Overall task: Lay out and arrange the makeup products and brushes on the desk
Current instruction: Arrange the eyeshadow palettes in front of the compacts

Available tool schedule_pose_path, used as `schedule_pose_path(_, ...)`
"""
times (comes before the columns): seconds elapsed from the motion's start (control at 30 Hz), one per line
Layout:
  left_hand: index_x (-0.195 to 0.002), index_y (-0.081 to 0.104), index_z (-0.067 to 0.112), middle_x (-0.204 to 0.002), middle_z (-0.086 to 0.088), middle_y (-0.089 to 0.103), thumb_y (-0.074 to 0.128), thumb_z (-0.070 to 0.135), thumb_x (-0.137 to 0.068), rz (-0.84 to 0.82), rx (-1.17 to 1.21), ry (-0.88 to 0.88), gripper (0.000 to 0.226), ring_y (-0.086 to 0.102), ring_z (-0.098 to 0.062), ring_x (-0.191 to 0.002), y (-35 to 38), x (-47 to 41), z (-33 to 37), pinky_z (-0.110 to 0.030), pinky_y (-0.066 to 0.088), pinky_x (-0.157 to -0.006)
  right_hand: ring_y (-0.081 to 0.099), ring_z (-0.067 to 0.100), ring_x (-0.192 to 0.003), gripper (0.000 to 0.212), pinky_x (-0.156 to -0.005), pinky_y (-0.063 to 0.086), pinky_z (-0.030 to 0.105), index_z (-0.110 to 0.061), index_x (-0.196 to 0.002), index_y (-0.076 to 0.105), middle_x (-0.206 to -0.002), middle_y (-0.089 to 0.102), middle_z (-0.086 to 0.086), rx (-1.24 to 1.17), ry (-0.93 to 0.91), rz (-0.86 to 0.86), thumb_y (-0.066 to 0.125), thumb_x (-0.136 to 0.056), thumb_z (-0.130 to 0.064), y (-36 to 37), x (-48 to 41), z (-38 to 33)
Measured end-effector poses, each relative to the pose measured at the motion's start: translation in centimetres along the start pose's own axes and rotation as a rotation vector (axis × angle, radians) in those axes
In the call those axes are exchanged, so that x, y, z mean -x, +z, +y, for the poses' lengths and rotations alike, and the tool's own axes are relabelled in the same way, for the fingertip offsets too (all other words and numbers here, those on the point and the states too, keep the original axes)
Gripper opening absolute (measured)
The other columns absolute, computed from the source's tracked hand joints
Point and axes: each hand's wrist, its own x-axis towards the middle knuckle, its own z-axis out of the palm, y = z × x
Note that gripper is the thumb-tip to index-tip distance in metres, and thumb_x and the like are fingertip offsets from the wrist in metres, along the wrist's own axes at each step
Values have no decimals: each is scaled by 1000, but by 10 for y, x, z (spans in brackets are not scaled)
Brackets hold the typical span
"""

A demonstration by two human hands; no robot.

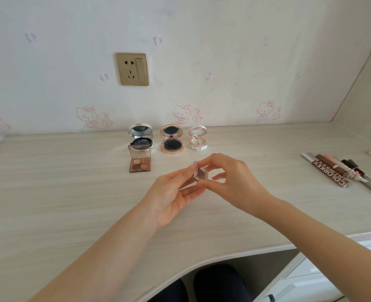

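Small compact held over the tabletop point(71, 192)
Left hand point(171, 197) and right hand point(234, 182) fingers point(219, 176) pinch small square compact point(198, 172); open eyeshadow palette point(139, 159) at ten o'clock.

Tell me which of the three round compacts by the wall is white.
The rightmost compact: white with a floral trim and a pale inside. The silver one and the rose-gold one both hold dark pans.

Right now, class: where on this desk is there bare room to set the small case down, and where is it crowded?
Free: the desk left of the palette, and the stretch between the hands and the pens. Crowded: the back row of three compacts and the pens.
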Motion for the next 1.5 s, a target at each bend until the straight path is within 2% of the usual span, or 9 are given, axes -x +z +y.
schedule_pose_path(0.27,-111,64,-5,-111,-21,68,61,15,-85,-58,-5,31,34,68,-31,-96,-11,0,3,-35,56,-87,57,0,-105,29,-87,48,17,-30,-119,63,-111,62,-14,39,-90,-50,62,-91,-19,1,-4,7)
schedule_pose_path(0.37,-114,63,-6,-111,-23,67,58,11,-89,-43,-79,55,30,66,-37,-103,-20,-2,5,-38,55,-88,59,2,-98,26,-87,44,12,-22,-118,66,-109,63,-9,124,-160,13,56,-95,-16,6,-8,12)
schedule_pose_path(0.57,-100,72,18,-90,2,75,67,15,-88,208,-707,289,14,69,-8,-89,-31,-3,3,-28,55,-84,65,8,-84,23,-80,48,23,-16,-114,68,-92,71,-4,160,-67,10,54,-95,-15,12,-23,16)
schedule_pose_path(0.73,-107,69,26,-83,12,73,72,25,-83,269,-995,423,24,66,0,-79,-41,-6,-1,-13,44,-73,65,13,-89,22,-82,47,22,-14,-111,69,-98,72,-1,244,-82,-39,54,-95,-16,22,-35,20)
schedule_pose_path(0.87,-111,66,27,-89,18,70,77,30,-77,255,-1141,480,35,60,8,-89,-46,-7,-5,-11,42,-82,65,15,-90,20,-80,45,20,-13,-108,71,-100,73,-1,313,-110,-40,57,-93,-14,27,-43,23)
schedule_pose_path(1.0,-121,61,30,-96,25,61,78,31,-76,254,-1325,545,48,48,2,-104,-49,-8,-7,-1,29,-84,65,23,-86,19,-77,52,40,-13,-104,71,-95,73,1,341,-124,-29,56,-92,-14,32,-46,26)
schedule_pose_path(1.2,-100,71,21,-101,14,63,75,23,-79,272,-1504,738,22,46,-5,-109,-58,-13,-12,-20,39,-92,61,25,-82,19,-71,51,44,-17,-98,70,-87,69,0,415,-84,-103,52,-94,-24,42,-48,28)
schedule_pose_path(1.33,-95,73,19,-101,12,66,74,22,-80,256,-1547,791,15,47,-6,-107,-61,-16,-16,-24,43,-90,61,22,-84,19,-73,51,43,-21,-103,70,-91,69,-3,379,-60,-116,54,-94,-26,46,-51,29)
schedule_pose_path(1.5,-95,70,18,-100,10,69,71,22,-82,260,-1564,797,14,47,-7,-108,-62,-18,-18,-28,45,-89,62,13,-82,18,-77,47,24,-15,-101,72,-92,73,0,277,8,-139,58,-92,-22,44,-58,27)
